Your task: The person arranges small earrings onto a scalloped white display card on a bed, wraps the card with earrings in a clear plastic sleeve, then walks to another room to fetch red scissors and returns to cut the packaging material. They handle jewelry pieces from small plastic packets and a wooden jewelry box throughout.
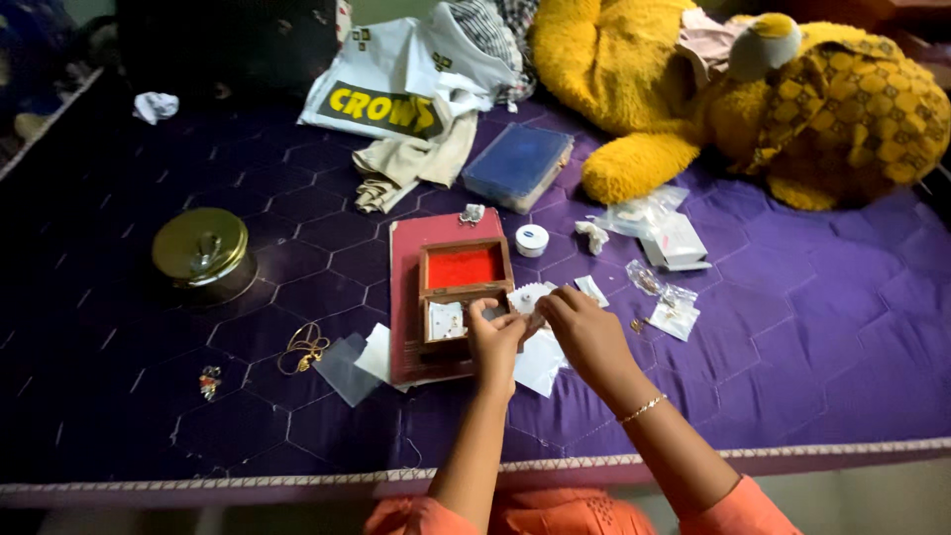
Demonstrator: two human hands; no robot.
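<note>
A purple quilted bed cover (792, 376) spreads under everything. Nearest, the left hand (493, 342) and right hand (584, 332) together pinch a small white scalloped paper piece (528, 296) (fingers closed narrowly on it) just beside an open wooden jewellery box (464, 287) with red lining, resting on a maroon book (411, 297). Beyond lie a small white jar (532, 240), a blue box (517, 163) and a yellow plush toy (634, 89).

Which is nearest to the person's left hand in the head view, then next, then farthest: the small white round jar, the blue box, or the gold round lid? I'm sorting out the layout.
From the left hand:
1. Small white round jar, just above, beside the open wooden box.
2. Blue box, farther up, near the yellow plush toy.
3. Gold round lid, far off to the left.
</note>
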